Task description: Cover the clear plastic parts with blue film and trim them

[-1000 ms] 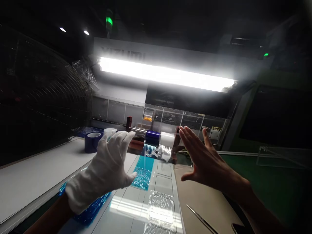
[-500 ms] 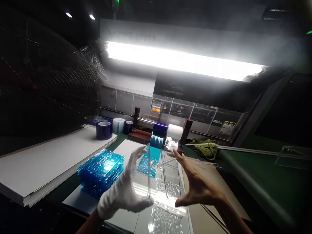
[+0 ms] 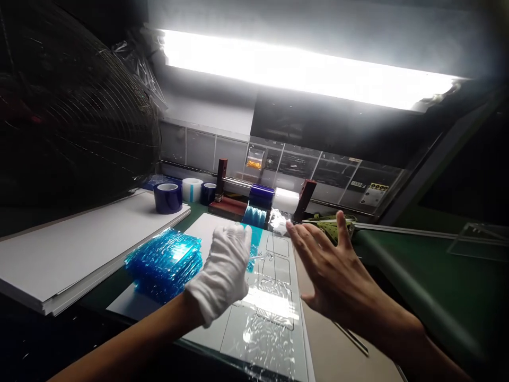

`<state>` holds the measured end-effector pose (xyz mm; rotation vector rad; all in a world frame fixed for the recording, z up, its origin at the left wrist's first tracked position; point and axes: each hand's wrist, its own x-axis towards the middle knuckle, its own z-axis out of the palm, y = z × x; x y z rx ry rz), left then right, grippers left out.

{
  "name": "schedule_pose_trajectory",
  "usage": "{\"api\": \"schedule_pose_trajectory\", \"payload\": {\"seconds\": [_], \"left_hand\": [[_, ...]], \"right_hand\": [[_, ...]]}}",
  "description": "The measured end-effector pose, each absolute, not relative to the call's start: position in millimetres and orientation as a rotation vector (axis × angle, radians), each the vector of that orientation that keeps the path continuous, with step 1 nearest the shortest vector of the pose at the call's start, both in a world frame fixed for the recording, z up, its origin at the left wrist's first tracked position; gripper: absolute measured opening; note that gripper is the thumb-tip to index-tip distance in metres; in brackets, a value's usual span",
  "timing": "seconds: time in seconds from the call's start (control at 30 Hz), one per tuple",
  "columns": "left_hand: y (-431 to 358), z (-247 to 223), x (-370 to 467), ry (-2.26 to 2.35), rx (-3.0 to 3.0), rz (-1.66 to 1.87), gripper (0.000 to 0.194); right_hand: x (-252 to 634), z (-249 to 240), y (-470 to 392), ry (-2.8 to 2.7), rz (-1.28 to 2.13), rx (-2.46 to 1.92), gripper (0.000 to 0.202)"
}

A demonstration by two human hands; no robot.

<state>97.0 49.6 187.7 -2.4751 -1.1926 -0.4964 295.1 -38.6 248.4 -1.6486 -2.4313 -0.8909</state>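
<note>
My left hand (image 3: 222, 265), in a white glove, is above the sheet with its fingers drawn together, the back of the hand toward me. A clear plastic piece (image 3: 262, 257) shows as a thin glinting part beside its fingers; the rest is hidden behind the glove. My bare right hand (image 3: 326, 265) is open, thumb and fingers apart, to the right of the piece and holding nothing. Beneath them lies a pale sheet with outlined rectangles (image 3: 233, 331) and crinkled clear film (image 3: 268, 339). Blue film (image 3: 253, 233) runs down from a roll behind the left hand.
A stack of shiny blue film pieces (image 3: 165, 262) lies left of the sheet. Behind are a red-brown stand (image 3: 228, 207) with blue (image 3: 261, 195) and clear film rolls (image 3: 286, 200), and loose rolls (image 3: 168, 201). White boards (image 3: 91, 228) and a large fan (image 3: 79, 106) are at left.
My left hand has turned its back toward me, hiding most of the clear piece that stood between the hands. My right hand has moved up and right, and its fingers have straightened.
</note>
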Motion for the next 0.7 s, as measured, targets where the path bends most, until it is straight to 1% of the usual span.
{"api": "schedule_pose_trajectory", "payload": {"seconds": [0.07, 0.13, 0.23, 0.37, 0.5, 0.57, 0.63, 0.7], "left_hand": [[49, 176, 86, -1.161, -2.631, -0.525, 0.097], [48, 160, 70, -1.053, -2.902, -0.581, 0.112], [43, 141, 52, -0.948, -3.208, -0.644, 0.122], [33, 146, 46, -0.910, -3.298, -0.612, 0.118], [26, 163, 40, -0.847, -3.332, -0.494, 0.110], [23, 161, 38, -0.795, -3.357, -0.432, 0.111], [20, 151, 41, -0.804, -3.314, -0.450, 0.115], [17, 136, 51, -0.949, -3.138, -0.574, 0.114]], "right_hand": [[315, 239, -45, -2.433, -0.686, -1.656, 0.126], [336, 227, -55, -2.458, -0.399, -1.660, 0.125], [354, 205, -69, -2.474, -0.055, -1.656, 0.122], [354, 187, -79, -2.482, 0.124, -1.619, 0.122], [358, 184, -82, -2.541, 0.295, -1.563, 0.124], [361, 185, -83, -2.556, 0.371, -1.556, 0.126], [360, 183, -85, -2.547, 0.372, -1.573, 0.126], [355, 177, -87, -2.471, 0.249, -1.663, 0.124]]}}
